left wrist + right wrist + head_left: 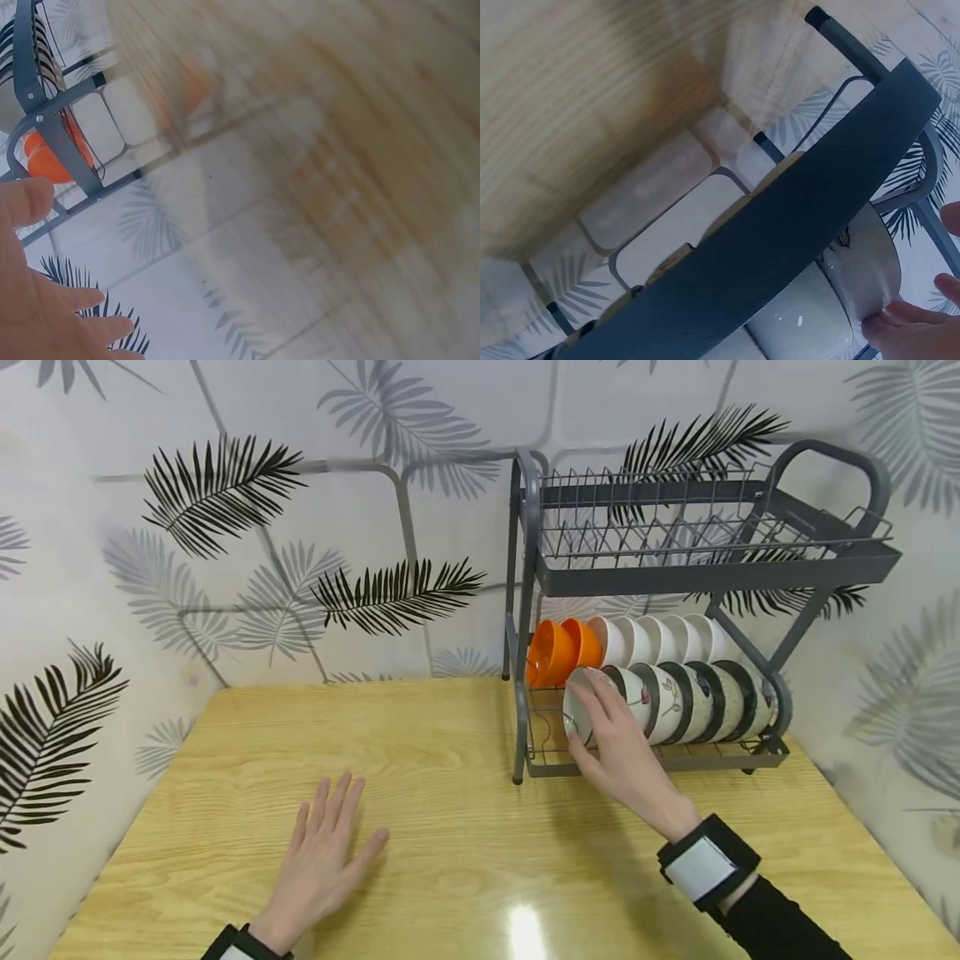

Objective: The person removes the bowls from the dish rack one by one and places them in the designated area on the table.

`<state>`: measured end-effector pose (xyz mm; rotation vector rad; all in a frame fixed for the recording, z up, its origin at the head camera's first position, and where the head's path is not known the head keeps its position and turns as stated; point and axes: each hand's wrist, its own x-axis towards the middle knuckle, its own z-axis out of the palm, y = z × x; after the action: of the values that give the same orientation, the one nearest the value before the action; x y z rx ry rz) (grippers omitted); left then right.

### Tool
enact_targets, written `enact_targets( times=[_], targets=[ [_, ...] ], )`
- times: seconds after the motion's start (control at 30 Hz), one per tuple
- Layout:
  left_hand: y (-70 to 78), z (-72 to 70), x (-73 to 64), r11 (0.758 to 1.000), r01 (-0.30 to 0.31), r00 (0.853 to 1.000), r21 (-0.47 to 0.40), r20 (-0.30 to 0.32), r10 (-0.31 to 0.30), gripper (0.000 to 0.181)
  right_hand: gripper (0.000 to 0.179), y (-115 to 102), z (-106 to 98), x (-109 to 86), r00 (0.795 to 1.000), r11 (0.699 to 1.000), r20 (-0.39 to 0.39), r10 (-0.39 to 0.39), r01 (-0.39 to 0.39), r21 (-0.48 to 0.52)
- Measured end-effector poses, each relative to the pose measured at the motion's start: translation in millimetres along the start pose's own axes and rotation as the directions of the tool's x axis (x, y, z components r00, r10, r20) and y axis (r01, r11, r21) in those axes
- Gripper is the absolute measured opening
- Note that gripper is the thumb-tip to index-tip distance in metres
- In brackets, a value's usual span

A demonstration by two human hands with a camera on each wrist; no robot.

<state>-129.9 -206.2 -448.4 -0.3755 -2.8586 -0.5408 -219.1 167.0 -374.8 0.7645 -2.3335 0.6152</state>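
Observation:
The front row of the rack's lower shelf holds several patterned bowls on edge. At its left end is a pale bowl (579, 714) with its mouth turned left. My right hand (618, 747) grips this bowl, fingers over its upper rim and thumb at the lower front. Seen from below in the right wrist view, fingertips meet the rim of the end bowl (866, 262). My left hand (318, 856) is held over the wooden table (420, 827), fingers straight, thumb spread, nothing in it. The left wrist view shows part of that hand (45, 300).
A dark grey two-tier dish rack (712, 578) stands at the table's back right, its upper wire tier bare. Behind the patterned bowls are orange bowls (551, 653) and several white bowls (660, 639). A leaf-patterned wall (315, 568) runs behind the table.

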Motion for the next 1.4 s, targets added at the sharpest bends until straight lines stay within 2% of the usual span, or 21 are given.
enact_targets(
  times=[0.23, 0.5, 0.7, 0.87, 1.0, 1.1, 1.23, 1.4],
  targets=[
    [2.3, 3.4, 1.5, 1.0, -0.008, 1.0, 0.003, -0.01, 0.008, 0.075, 0.056, 7, 9, 13.8, 0.999, 0.993, 0.051, 0.006, 0.001, -0.119],
    [3.7, 2.8, 1.2, 1.0, -0.007, 1.0, 0.0, -0.017, 0.007, 0.075, 0.058, 15, 20, 28.5, 0.995, 0.969, 0.096, 0.007, 0.018, -0.247],
    [4.5, 3.0, 2.3, 1.0, -0.009, 1.0, -0.009, -0.023, 0.009, 0.075, 0.049, 17, 29, 40.1, 0.993, 0.941, 0.103, 0.056, -0.018, -0.338],
    [5.8, 4.0, 3.5, 1.0, -0.01, 1.0, -0.018, -0.016, 0.01, 0.075, 0.037, 22, 34, 50.6, 0.985, 0.911, 0.115, 0.132, -0.075, -0.405],
    [7.5, 4.4, 4.6, 1.0, -0.017, 1.0, -0.024, -0.016, 0.016, 0.074, 0.029, 25, 36, 54.4, 0.975, 0.893, 0.132, 0.181, -0.106, -0.437],
    [7.9, 4.0, 5.2, 1.0, -0.021, 1.0, -0.023, -0.023, 0.02, 0.074, 0.026, 26, 37, 54.9, 0.975, 0.884, 0.133, 0.177, -0.099, -0.456],
    [7.9, 3.7, 6.0, 1.0, -0.022, 0.999, -0.016, -0.028, 0.021, 0.074, 0.024, 26, 38, 55.2, 0.981, 0.883, 0.116, 0.157, -0.087, -0.462],
    [9.0, 4.3, 7.3, 0.999, -0.022, 0.999, -0.024, -0.025, 0.021, 0.074, 0.023, 27, 41, 54.8, 0.986, 0.89, 0.064, 0.152, -0.108, -0.443]
  ],
)
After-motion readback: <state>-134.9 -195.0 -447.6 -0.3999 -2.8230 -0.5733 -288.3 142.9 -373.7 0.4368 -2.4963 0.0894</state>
